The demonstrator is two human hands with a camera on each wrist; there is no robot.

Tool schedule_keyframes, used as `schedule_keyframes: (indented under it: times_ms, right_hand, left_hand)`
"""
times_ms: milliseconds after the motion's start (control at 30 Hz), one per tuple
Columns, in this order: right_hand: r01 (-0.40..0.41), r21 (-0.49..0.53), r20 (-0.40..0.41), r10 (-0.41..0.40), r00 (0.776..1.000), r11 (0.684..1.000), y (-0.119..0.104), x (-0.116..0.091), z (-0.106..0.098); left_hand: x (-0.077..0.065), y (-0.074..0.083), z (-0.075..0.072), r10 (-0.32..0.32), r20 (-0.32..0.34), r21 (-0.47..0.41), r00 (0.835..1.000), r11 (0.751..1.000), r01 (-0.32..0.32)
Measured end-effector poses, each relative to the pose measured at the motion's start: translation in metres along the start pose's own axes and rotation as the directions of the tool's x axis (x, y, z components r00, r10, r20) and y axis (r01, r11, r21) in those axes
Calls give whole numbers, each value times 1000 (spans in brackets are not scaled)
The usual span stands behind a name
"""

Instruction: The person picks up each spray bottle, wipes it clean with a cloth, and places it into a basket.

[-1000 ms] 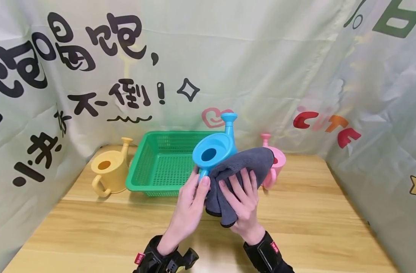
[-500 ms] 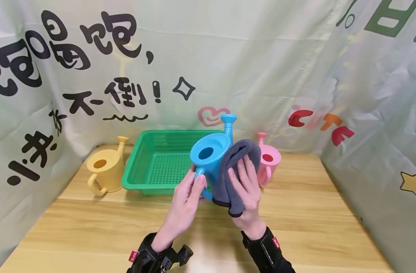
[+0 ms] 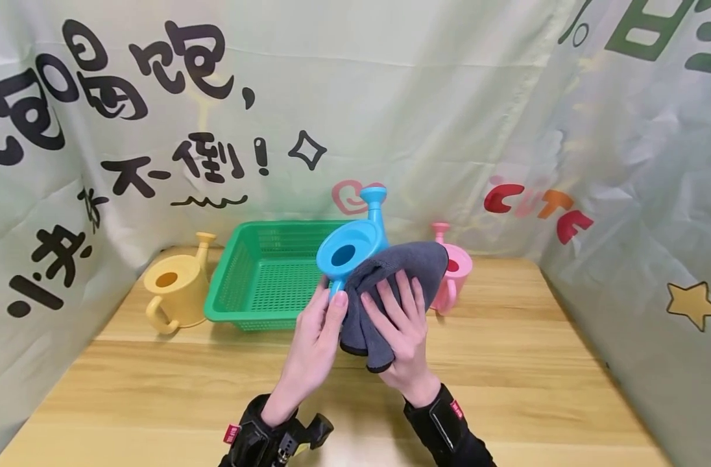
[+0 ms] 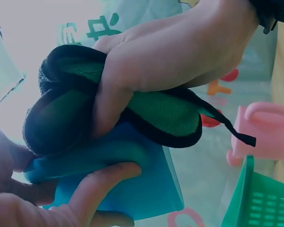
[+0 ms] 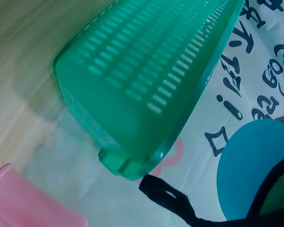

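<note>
A blue watering can is held up in front of the basket, its open top tilted toward the head camera. My left hand grips its handle; in the left wrist view the thumb lies along the can's blue handle side. Against the can's right side, my right hand holds a dark grey cloth with black edging, fingers spread over it. That cloth hides much of the can's body. In the right wrist view, only part of the can and the cloth's black edge loop show.
A green slotted basket stands behind the left hand on the wooden table. To its left is a yellow watering can, and a pink watering can stands at the right, partly behind the cloth. Printed fabric walls enclose the table.
The cloth first slid right, baring more of the can's side, then came back left over it near the handle. The left hand keeps its grip. The whole scene has shifted slightly left.
</note>
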State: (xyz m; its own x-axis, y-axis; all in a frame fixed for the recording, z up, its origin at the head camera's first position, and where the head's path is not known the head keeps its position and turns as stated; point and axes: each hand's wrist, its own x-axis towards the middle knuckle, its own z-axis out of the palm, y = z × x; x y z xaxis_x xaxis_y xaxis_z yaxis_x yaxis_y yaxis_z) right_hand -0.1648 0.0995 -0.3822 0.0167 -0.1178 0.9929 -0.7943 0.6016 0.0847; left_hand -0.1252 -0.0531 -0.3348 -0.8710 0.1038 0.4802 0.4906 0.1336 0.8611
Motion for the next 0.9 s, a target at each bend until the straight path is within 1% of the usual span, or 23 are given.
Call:
schedule_keyframes:
  times_ms: [67, 133, 200, 233, 267, 300, 333, 367, 400, 467, 533, 600, 667, 733, 833, 900]
  right_hand:
    - [-30, 48, 3, 30, 1000, 998, 3, 1, -1]
    - [-91, 126, 22, 89, 996, 988, 5, 3, -4]
    - [-167, 223, 48, 160, 986, 961, 8, 5, -9]
    - [-200, 262, 60, 191, 980, 944, 9, 6, -11]
    - [-223, 286, 71, 212, 975, 932, 10, 7, -13]
    - [-238, 290, 76, 226, 971, 927, 10, 8, -14]
    - [-229, 279, 69, 218, 974, 933, 10, 8, -14]
    - [-204, 250, 59, 195, 979, 947, 10, 8, -12]
    - [-171, 204, 52, 164, 985, 964, 8, 7, -11]
    - [-82, 102, 40, 78, 996, 991, 3, 6, -6]
    - [-8, 23, 38, 7, 999, 1000, -2, 4, -2]
    - [27, -10, 50, -26, 998, 1000, -6, 3, 0]
    - [30, -10, 52, -30, 998, 1000, -7, 3, 0]
    - [21, 2, 53, -21, 998, 1000, -5, 3, -1]
    - [-9, 41, 60, 7, 998, 999, -2, 3, -4]
    - [-49, 90, 66, 43, 997, 995, 1, 3, -6]
  left_hand:
    - [0, 1, 0, -44, 10, -33, 999, 998, 44]
    - [-1, 1, -1, -92, 23, -66, 995, 993, 94]
    - [-2, 1, -3, -134, 49, -107, 990, 985, 138]
    - [-3, 1, -4, -141, 57, -112, 988, 983, 147]
    - [-3, 1, -5, -148, 66, -112, 987, 982, 154]
    - [-3, 0, -5, -154, 74, -114, 985, 980, 162]
    - [-3, 0, -6, -160, 82, -120, 984, 978, 169]
    - [-2, 0, -6, -162, 87, -119, 983, 978, 172]
    - [-2, -1, -6, -163, 86, -118, 983, 978, 173]
    - [-2, -2, -6, -140, 65, -91, 988, 985, 146]
    - [-2, -2, -7, -103, 39, -67, 994, 992, 105]
    - [-1, -2, -6, -56, 14, -39, 998, 998, 56]
    - [-1, -2, -6, -22, 2, -23, 1000, 999, 22]
    - [-1, -1, -5, -14, 1, -22, 1000, 1000, 14]
    - [-1, 0, -4, -45, 28, -73, 999, 996, 47]
    - [-2, 1, -4, -74, 42, -105, 996, 991, 78]
